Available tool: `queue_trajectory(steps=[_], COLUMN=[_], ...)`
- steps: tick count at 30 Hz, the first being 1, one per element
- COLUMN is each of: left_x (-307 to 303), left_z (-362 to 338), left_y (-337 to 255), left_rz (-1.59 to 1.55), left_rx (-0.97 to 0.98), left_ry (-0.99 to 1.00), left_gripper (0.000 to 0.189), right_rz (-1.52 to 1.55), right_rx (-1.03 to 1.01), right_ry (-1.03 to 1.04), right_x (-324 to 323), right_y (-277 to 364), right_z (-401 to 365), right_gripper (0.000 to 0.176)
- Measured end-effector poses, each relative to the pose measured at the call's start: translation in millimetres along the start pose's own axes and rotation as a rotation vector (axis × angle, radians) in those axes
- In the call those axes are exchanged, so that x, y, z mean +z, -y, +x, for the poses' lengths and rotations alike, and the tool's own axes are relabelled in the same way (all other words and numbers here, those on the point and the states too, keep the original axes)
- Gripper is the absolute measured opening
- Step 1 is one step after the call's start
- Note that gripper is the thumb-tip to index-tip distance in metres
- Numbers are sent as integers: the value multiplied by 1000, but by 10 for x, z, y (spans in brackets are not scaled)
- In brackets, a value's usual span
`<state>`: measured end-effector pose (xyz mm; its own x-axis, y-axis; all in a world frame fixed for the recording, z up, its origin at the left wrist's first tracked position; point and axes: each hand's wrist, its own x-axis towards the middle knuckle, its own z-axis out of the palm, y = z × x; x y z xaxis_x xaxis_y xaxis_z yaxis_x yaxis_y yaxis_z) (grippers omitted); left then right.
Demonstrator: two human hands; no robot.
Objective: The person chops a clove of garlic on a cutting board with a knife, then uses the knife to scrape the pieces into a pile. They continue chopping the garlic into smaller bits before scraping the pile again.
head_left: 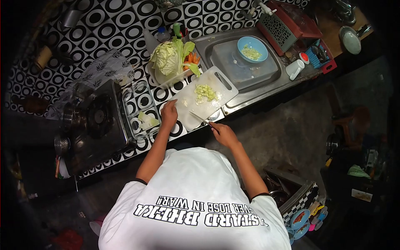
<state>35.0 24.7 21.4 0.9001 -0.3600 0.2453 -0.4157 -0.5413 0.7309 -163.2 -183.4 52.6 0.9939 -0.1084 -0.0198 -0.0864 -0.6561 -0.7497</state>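
My right hand (223, 134) grips a knife (199, 118) by its dark handle, its blade angled over the near part of a white cutting board (189, 106). At the board's left edge, my left hand (169, 113) is closed with its fingers against the rim. A small heap of chopped pale green cabbage (205, 92) lies on the board, apart from the blade. Left of my left hand, pale cabbage pieces (148, 121) sit in a clear glass dish (136, 99).
Behind the board, a white container (168, 83) holds a whole cabbage (166, 58) and carrots (192, 59). A blue bowl (252, 38) with chopped bits stands in the steel sink (204, 43). A stove (100, 121) is at left; a white mug (295, 69) and red rack (277, 27) are at right.
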Motion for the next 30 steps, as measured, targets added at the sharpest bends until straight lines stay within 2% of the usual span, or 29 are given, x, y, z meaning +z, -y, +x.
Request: queue_trajectory(steps=[4,9,10,15,20,25,30], left_x=[-37,-39,-37,24,108,141,188], left_z=[-190,-280,-290,-200,4,102,114], left_y=[-14,-41,-55,-12,-48,-94,-24], left_rz=[23,59,84,83,207,258,242], left_rx=[-58,-97,-102,-128,-54,-10,52], left_ry=[89,125,135,213,267,275,230], left_gripper=[33,34,36,44,56,57,54], right_rz=[-28,69,93,149,130,196,198], right_rx=[113,158,256,260,220,263,403], right_ry=[66,-127,-82,-111,-155,-261,-254], right_x=[42,-115,-190,-206,-20,183,286], right_y=[-25,-90,-58,-2,21,166,421], right_z=[108,278,284,262,192,82,-84], right_gripper=[35,33,33,33,34,34,34])
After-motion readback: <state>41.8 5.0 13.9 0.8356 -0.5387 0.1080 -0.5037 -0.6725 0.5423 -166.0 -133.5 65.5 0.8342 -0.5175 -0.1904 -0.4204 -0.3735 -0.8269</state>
